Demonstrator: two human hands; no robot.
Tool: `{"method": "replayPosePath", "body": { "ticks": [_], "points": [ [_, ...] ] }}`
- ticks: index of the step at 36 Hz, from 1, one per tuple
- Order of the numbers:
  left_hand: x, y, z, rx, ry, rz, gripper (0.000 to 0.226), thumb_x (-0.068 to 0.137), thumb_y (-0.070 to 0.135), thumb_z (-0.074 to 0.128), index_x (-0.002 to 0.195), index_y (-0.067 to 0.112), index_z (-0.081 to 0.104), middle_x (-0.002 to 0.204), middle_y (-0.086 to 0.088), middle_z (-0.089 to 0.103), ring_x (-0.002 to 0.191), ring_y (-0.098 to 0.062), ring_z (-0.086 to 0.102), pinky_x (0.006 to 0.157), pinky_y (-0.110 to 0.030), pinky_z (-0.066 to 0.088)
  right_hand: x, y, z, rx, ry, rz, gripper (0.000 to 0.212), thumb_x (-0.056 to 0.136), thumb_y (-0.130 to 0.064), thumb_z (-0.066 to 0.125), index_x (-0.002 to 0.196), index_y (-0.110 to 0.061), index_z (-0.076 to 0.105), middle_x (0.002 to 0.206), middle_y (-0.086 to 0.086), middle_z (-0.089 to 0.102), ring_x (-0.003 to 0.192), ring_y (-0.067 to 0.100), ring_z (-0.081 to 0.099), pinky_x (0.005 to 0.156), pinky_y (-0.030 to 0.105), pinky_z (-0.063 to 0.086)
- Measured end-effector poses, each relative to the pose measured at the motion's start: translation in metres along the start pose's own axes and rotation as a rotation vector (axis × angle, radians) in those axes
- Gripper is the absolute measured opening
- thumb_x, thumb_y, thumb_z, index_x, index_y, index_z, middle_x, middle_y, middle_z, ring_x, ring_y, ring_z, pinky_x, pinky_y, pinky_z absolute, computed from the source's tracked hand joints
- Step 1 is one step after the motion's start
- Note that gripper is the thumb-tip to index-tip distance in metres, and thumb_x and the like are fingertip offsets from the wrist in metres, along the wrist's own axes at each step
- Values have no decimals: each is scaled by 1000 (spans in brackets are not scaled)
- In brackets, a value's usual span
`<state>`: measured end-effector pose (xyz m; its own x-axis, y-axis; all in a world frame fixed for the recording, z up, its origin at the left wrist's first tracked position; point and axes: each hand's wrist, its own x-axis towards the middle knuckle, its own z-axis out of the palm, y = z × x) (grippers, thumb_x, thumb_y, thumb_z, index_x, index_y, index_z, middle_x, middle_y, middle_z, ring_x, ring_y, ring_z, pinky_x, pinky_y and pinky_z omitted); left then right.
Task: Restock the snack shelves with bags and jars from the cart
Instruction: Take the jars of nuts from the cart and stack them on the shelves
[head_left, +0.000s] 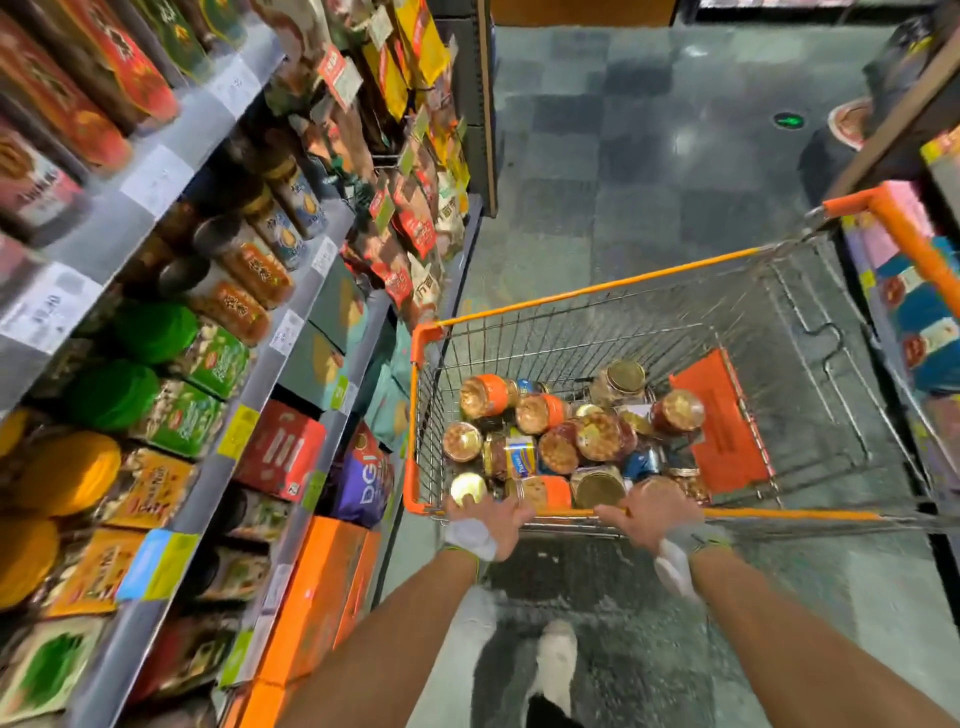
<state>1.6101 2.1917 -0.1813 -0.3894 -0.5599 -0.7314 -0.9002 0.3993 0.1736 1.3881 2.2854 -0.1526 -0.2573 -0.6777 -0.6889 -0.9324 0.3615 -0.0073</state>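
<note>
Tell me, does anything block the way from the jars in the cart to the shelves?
Only the cart's wire side stands between the jars and the shelves. Lifted over its orange rim, they meet nothing visible. The left hand and right hand grip that rim's near side.

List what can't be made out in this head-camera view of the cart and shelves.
1. Head view: jars in the cart. The top layer hides any underneath, so they can't be counted.
2. Head view: the jars' labels are too small and blurred to read.
3. Head view: price tags are blurred, and the figures are unreadable.
4. Head view: right-side shelf is cut off by the frame's right edge.
</note>
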Motion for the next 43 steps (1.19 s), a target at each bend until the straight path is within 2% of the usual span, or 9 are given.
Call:
{"method": "replayPosePath", "body": {
  "ticks": [9, 17, 21, 25, 29, 32, 34, 37, 43],
  "points": [
    [-50, -25, 72, -79, -33, -41, 57, 103, 63, 23, 144, 32, 46, 147, -11, 50, 140, -40, 36, 116, -68, 8, -72, -23, 75, 41, 28, 23, 69, 94, -75, 19, 134, -34, 59, 136, 8, 60, 127, 28, 54, 103, 43, 43],
    [-110, -43, 116, 22, -56, 38, 59, 103, 64, 20, 145, 29, 42, 151, -13, 45, 143, -47, 29, 115, -69, 11, -120, -40, 146, -27, 118, 13, 71, 90, -80, 12, 125, -40, 60, 118, 3, 69, 116, 28, 60, 98, 46, 47],
    [-141, -35, 121, 149, 47, 81, 43, 109, 43, 29, 138, 23, 54, 138, -9, 56, 133, -36, 45, 115, -51, 27, -137, -44, 172, -81, 191, -39, 70, 94, -74, 9, 122, -32, 59, 109, 6, 69, 114, 29, 58, 95, 46, 49],
    [-151, -37, 128, 144, 12, 63, 45, 109, 45, 28, 142, 24, 51, 143, -10, 53, 136, -37, 42, 116, -50, 27, -144, -45, 187, -62, 214, -66, 100, 76, -82, -14, 115, -31, 62, 97, 6, 71, 102, 30, 62, 93, 49, 48],
    [-154, -44, 137, 238, 0, 79, 44, 110, 45, 22, 152, 39, 35, 159, 0, 37, 145, -39, 29, 119, -58, 20, -155, -42, 184, 41, 119, -79, 83, 85, -84, 6, 123, -32, 59, 127, 11, 62, 127, 31, 48, 106, 54, 39],
    [-151, -49, 150, 240, 30, 42, 46, 107, 54, 24, 149, 41, 36, 152, -4, 45, 138, -42, 38, 114, -56, 27, -171, -5, 187, 21, 60, -52, 81, 82, -89, 11, 137, -41, 46, 145, 3, 47, 137, 30, 37, 109, 57, 31],
    [-150, -50, 154, 260, 48, 37, 44, 105, 56, 24, 144, 40, 39, 145, -7, 50, 133, -43, 42, 111, -57, 30, -181, 25, 191, 25, 73, 10, 90, 72, -96, 5, 138, -47, 42, 144, 0, 49, 132, 31, 44, 107, 54, 36],
    [-150, -51, 158, 285, 63, 50, 48, 105, 57, 20, 138, 33, 45, 139, -9, 54, 131, -42, 45, 109, -57, 31, -191, 36, 196, 22, 65, -15, 116, 54, -100, -15, 137, -44, 44, 118, 3, 68, 105, 28, 65, 89, 43, 52],
    [-138, -57, 154, 268, 66, 61, 61, 101, 67, 13, 134, 29, 47, 136, -7, 55, 129, -43, 44, 107, -59, 27, -184, 28, 186, -88, 86, 28, 84, 82, -88, 9, 138, -36, 43, 101, 2, 72, 91, 21, 68, 78, 34, 54]
  ]
}}
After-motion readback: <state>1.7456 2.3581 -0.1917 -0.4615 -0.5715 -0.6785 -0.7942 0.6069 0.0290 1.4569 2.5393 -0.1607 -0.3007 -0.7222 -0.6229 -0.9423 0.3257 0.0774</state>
